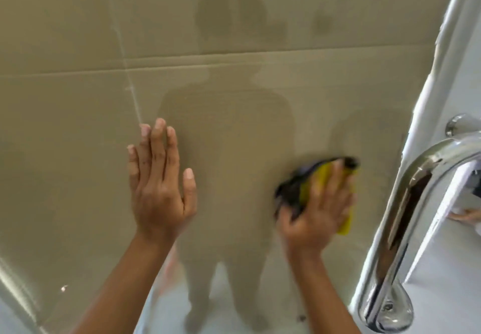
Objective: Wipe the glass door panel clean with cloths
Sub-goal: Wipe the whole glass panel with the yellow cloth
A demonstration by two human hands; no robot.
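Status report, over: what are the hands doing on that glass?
Left hand flat on glass door panel, open. Right hand pressing yellow-and-dark cloth to the glass, blurred. Chrome handle close at right, not touched.

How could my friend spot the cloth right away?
Find the big glass door panel with the shiny curved handle at its right side. Just left of that handle, the right hand presses a crumpled cloth against the glass. It is the only yellow and dark thing there.
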